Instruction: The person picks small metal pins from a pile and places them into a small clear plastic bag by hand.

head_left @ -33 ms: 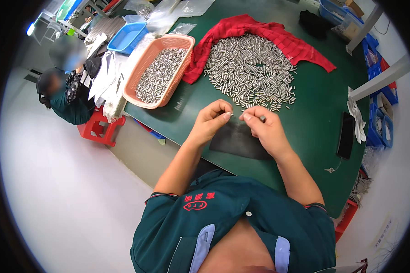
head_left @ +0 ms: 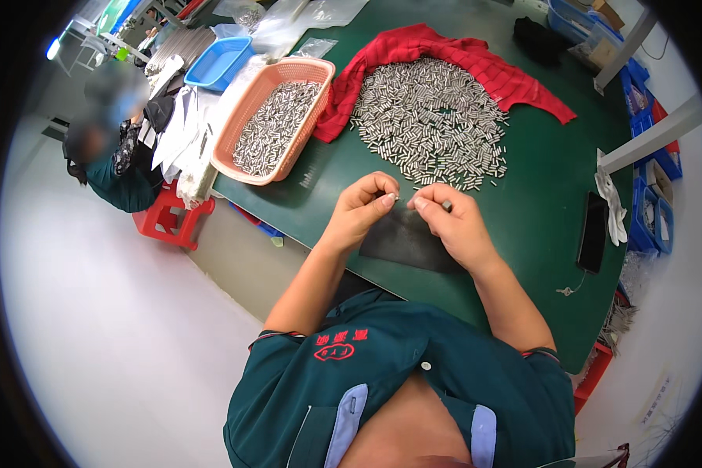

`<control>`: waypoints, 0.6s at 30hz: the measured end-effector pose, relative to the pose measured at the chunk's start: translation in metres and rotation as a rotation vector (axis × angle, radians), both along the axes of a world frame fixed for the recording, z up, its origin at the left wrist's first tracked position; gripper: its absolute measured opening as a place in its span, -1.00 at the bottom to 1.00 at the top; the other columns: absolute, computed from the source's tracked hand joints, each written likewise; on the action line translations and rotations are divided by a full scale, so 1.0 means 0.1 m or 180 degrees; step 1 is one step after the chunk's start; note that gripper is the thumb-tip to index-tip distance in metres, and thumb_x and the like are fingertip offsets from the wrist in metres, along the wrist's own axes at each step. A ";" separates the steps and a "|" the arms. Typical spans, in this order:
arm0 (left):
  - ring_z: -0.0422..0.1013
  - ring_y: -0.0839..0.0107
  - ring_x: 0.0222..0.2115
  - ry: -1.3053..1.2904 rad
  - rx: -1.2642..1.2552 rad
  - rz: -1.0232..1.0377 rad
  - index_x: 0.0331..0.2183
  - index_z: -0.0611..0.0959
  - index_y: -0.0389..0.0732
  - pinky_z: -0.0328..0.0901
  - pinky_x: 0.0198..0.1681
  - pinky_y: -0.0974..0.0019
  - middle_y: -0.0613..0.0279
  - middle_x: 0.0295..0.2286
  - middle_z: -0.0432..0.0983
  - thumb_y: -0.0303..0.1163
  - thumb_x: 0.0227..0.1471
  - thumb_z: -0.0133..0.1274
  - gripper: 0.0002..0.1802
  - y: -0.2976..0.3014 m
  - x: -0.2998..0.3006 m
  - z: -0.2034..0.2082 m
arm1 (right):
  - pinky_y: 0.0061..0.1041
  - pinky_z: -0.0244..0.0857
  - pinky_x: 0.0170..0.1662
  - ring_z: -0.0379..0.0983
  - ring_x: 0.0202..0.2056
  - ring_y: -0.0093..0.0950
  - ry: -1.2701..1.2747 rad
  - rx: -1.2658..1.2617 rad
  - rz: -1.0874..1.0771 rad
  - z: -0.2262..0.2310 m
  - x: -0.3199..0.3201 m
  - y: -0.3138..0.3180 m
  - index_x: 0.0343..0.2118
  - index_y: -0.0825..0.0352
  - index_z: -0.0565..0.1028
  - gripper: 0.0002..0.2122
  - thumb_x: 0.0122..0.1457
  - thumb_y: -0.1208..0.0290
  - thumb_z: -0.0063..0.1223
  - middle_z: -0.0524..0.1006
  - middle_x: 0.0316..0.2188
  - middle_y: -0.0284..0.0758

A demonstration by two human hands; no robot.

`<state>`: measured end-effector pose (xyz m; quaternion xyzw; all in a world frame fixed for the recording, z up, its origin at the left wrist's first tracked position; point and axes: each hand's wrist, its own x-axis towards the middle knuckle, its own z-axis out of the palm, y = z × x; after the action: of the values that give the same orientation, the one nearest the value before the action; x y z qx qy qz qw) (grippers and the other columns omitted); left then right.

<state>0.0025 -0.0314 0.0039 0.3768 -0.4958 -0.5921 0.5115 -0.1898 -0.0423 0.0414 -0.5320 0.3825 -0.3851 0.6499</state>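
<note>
Above the near part of the green table, my left hand [head_left: 364, 204] pinches a small metal pin, whose tip shows between thumb and forefinger. Close to its right, my right hand [head_left: 454, 221] has thumb and forefinger pressed together; what they hold, if anything, is too small to make out. Under both hands lies a dark flat mat [head_left: 405, 242]. Just beyond them spreads a large heap of short silvery metal pins [head_left: 429, 117], partly ringed by a red cloth [head_left: 534, 93].
A pink basket [head_left: 217, 148] of similar metal pieces stands left of the heap, with a blue tray [head_left: 218, 62] behind it. At the right lie a phone [head_left: 593, 234] and a white glove [head_left: 612, 207]. A person [head_left: 117, 171] sits at the far left.
My right thumb and forefinger have shifted very slightly toward my left hand. My left hand, the heap and the basket stay as they were.
</note>
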 end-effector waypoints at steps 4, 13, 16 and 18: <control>0.24 0.49 -0.34 0.0402 -0.0168 -0.0129 -0.38 0.48 -0.27 0.15 -0.20 0.43 0.27 -0.39 0.32 -0.44 0.06 0.05 -0.89 0.12 0.00 0.02 | -0.65 0.23 -0.41 0.35 -0.49 -0.70 0.0435 -0.0478 0.0201 0.01 0.05 0.07 -0.35 0.39 0.52 -0.84 0.16 0.39 0.00 0.53 -0.49 -0.42; 0.26 0.50 -0.32 0.0254 -0.0242 -0.0134 -0.39 0.49 -0.28 0.17 -0.20 0.45 0.27 -0.36 0.32 -0.48 0.05 0.03 -0.92 0.26 -0.01 0.14 | -0.62 0.17 -0.52 0.28 -0.57 -0.72 0.0638 -0.0858 0.0197 0.04 0.11 0.17 -0.39 0.41 0.49 -0.85 0.15 0.41 0.01 0.48 -0.61 -0.42; 0.25 0.51 -0.32 -0.0091 -0.0429 -0.0058 -0.40 0.49 -0.29 0.17 -0.20 0.46 0.27 -0.35 0.32 -0.49 0.04 0.03 -0.93 0.29 0.01 0.18 | -0.58 0.14 -0.55 0.25 -0.61 -0.71 0.0679 -0.0908 0.0204 0.05 0.11 0.19 -0.42 0.42 0.47 -0.85 0.14 0.42 0.01 0.43 -0.66 -0.41; 0.25 0.52 -0.32 -0.0323 -0.0555 -0.0005 -0.40 0.49 -0.29 0.16 -0.20 0.46 0.27 -0.36 0.32 -0.50 0.04 0.03 -0.93 0.31 0.02 0.20 | -0.56 0.13 -0.56 0.24 -0.62 -0.69 0.0677 -0.0933 0.0207 0.06 0.12 0.20 -0.44 0.42 0.46 -0.85 0.13 0.43 0.01 0.41 -0.69 -0.40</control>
<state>0.0048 -0.0004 0.0239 0.3600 -0.5710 -0.5272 0.5161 -0.1781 -0.0219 0.0474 -0.6708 0.3715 -0.3571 0.5334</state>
